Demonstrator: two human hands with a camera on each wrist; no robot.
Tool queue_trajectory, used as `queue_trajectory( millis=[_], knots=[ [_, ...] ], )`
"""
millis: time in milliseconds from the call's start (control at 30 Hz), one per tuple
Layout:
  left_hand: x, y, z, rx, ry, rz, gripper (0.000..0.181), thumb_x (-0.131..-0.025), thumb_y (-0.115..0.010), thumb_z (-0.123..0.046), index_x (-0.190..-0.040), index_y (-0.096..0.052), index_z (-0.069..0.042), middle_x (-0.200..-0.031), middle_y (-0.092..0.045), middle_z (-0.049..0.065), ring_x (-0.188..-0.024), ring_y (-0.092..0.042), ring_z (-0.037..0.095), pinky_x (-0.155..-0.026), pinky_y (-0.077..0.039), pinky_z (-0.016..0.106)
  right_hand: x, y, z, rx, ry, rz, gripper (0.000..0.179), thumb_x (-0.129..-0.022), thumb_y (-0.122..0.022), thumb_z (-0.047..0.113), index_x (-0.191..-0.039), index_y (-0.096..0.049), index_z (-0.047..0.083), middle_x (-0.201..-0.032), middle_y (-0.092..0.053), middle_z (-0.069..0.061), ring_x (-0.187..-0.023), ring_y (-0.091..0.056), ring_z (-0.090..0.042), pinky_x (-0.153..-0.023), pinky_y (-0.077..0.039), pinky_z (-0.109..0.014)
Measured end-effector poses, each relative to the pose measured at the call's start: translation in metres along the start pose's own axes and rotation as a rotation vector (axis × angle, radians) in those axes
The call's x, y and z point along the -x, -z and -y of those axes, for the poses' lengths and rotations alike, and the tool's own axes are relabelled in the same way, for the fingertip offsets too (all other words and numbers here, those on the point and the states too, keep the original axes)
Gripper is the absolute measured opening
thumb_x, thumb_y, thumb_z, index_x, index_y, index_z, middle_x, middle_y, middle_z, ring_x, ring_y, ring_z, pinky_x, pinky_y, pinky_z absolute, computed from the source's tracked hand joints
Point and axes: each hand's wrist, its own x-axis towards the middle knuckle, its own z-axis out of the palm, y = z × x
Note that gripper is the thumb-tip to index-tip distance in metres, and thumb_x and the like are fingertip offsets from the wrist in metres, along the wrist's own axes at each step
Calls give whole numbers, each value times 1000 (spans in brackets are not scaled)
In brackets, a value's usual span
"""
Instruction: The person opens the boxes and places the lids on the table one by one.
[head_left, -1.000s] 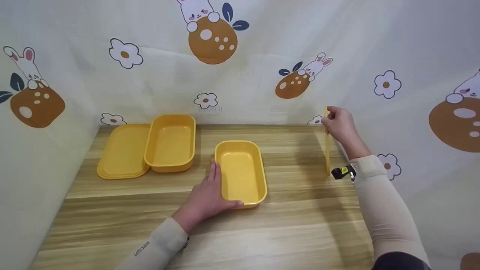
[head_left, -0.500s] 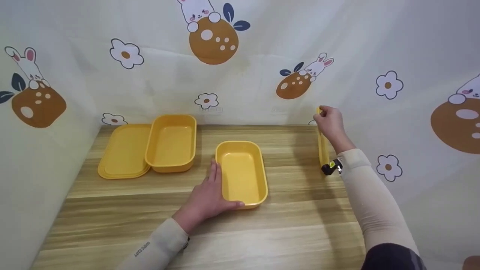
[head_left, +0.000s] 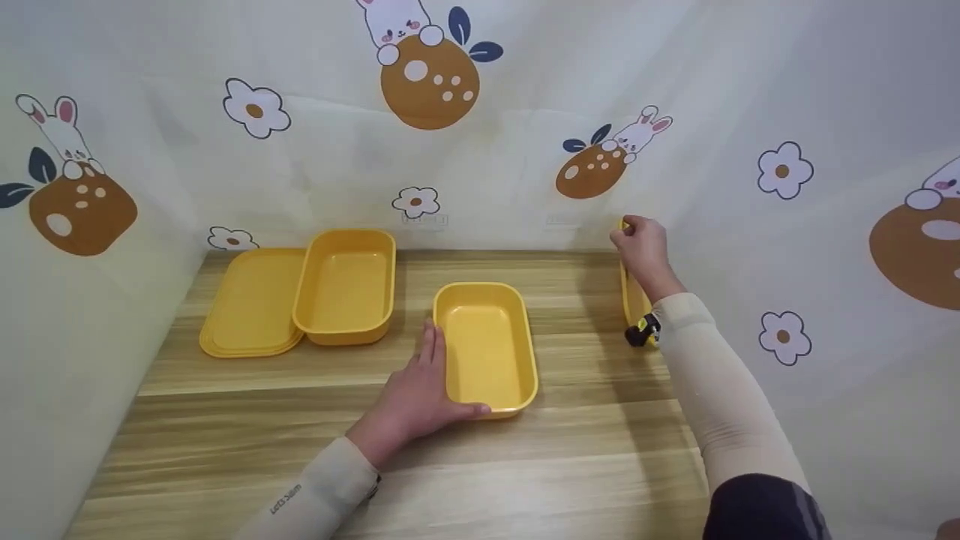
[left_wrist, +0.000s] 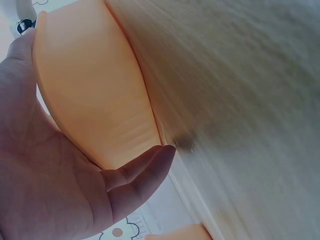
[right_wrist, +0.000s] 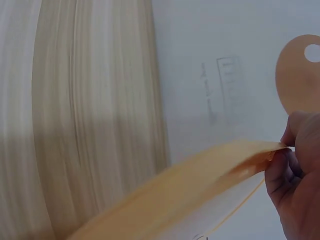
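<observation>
In the head view, my left hand point(head_left: 420, 394) lies against the near left corner of a yellow rectangular plastic box point(head_left: 484, 352), its top uncovered. The fingers lie straight along the left side and the thumb reaches along the near rim. From the left wrist, the fingertips touch the outer wall of this box point(left_wrist: 95, 85) low down by the tabletop. At the back right, my right hand point(head_left: 643, 247) pinches the far edge of a thin yellow lid point(head_left: 634, 296), which hangs on edge, partly behind the wrist. The right wrist view shows thumb and fingers on the lid's point(right_wrist: 200, 180) edge.
A second yellow box point(head_left: 345, 292) stands at the back left, overlapping another yellow lid point(head_left: 255, 300) lying flat beside it. The wood-grain table point(head_left: 570, 465) meets a printed cloth backdrop point(head_left: 322, 165) at the back and sides.
My right hand has moved left with the lid, which has turned from nearly edge-on to show more of its face. My left hand and the box under it stay put.
</observation>
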Motion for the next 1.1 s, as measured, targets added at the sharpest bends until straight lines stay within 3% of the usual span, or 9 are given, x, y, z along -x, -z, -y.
queue_trajectory(
  millis=[133, 233, 333, 400, 667, 833, 1100],
  knots=[
    [-1, 0, 0, -3, 2, 7, 158, -73, -83, -88, -173, -8, 8, -182, -1, 28, -143, -55, 52, -103, -55, 66, -1, -10, 0, 62, 0, 22, 45, -104, -60, 11, -145, -65, -8, -108, -67, -17, -88, -59, -25, -74, -50, -34],
    [-1, -1, 1, -6, 2, 9, 157, -73, -84, -86, -173, -8, 8, -182, -1, 28, -143, -55, 52, -103, -55, 67, -3, -19, -3, 115, 48, 8, 25, -100, -61, 7, -118, -72, -7, -86, -58, -9, -76, -53, -24, -66, -43, -36],
    [-1, -1, 0, -10, 0, 9, 155, -74, -84, -85, -173, -8, 8, -182, 0, 28, -143, -55, 52, -103, -54, 68, -5, -27, -7, 132, 100, -10, 6, -95, -62, 2, -94, -66, -2, -73, -48, -3, -66, -46, -22, -61, -37, -37],
    [-1, -1, 0, -12, 0, 9, 155, -75, -84, -85, -173, -9, 8, -182, 0, 28, -143, -55, 52, -103, -54, 68, -7, -33, -9, 136, 120, -13, 7, -94, -62, 0, -87, -61, 1, -69, -45, -2, -64, -44, -22, -59, -35, -38],
    [0, 1, -1, -1, 6, 15, 155, -75, -84, -84, -173, -8, 9, -182, 0, 28, -146, -52, 52, -105, -54, 68, -10, -50, -19, 151, 98, 56, 20, -101, -65, 3, -84, -56, 5, -76, -43, -5, -70, -46, -26, -63, -37, -39],
    [2, 3, -2, 7, 5, 9, 155, -75, -85, -83, -173, -9, 9, -182, 0, 27, -145, -53, 52, -105, -54, 67, -7, -60, -21, 223, 111, 69, 25, -102, -62, 3, -80, -51, 5, -75, -38, -5, -73, -44, -29, -66, -36, -42],
    [2, 2, -3, 0, 2, 10, 155, -74, -84, -85, -172, -9, 9, -182, -2, 28, -140, -57, 52, -104, -55, 66, -6, -74, -25, 318, 113, 77, 10, -102, -64, 3, -93, -64, -1, -84, -54, -12, -83, -52, -33, -77, -47, -49]
  ],
)
